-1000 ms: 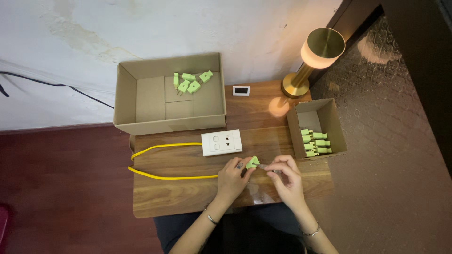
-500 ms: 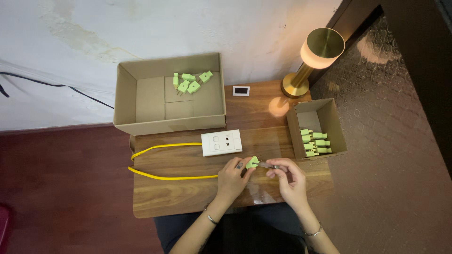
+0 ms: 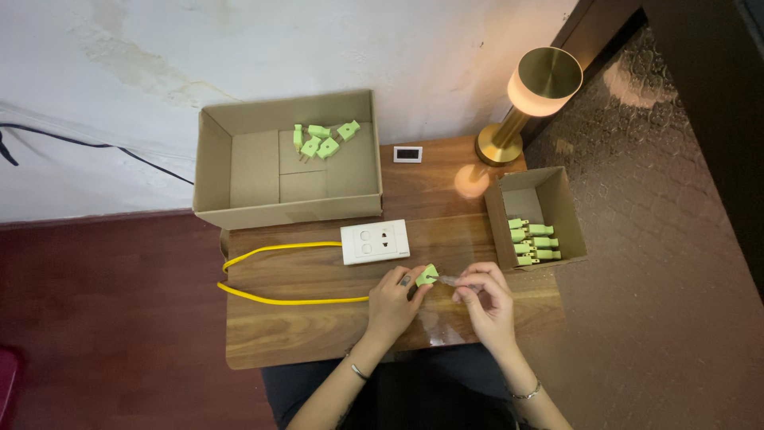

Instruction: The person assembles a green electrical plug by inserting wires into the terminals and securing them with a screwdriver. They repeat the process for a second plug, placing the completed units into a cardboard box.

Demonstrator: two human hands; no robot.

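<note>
My left hand [image 3: 395, 299] pinches a small green plug [image 3: 427, 275] just above the wooden table [image 3: 302, 326], below the white socket block [image 3: 375, 242]. My right hand [image 3: 485, 295] is beside it, fingertips closed on a thin clear object [image 3: 452, 280] that points at the plug. A yellow cable [image 3: 278, 275] runs from the left of the table toward my left hand. Several green plugs [image 3: 322, 140] lie in the large cardboard box [image 3: 239, 171] at the back. More green plugs [image 3: 532, 241] sit in the small cardboard box [image 3: 557, 195] at the right.
A brass lamp [image 3: 532, 91] glows at the back right corner, with a small white display [image 3: 408, 154] next to it. A black cable [image 3: 95, 147] runs along the wall on the left. Dark red floor lies left of the table, patterned flooring to the right.
My right hand has shifted slightly right, away from the plug, drawing the thin clear object out. My left hand and the plug have barely moved.
</note>
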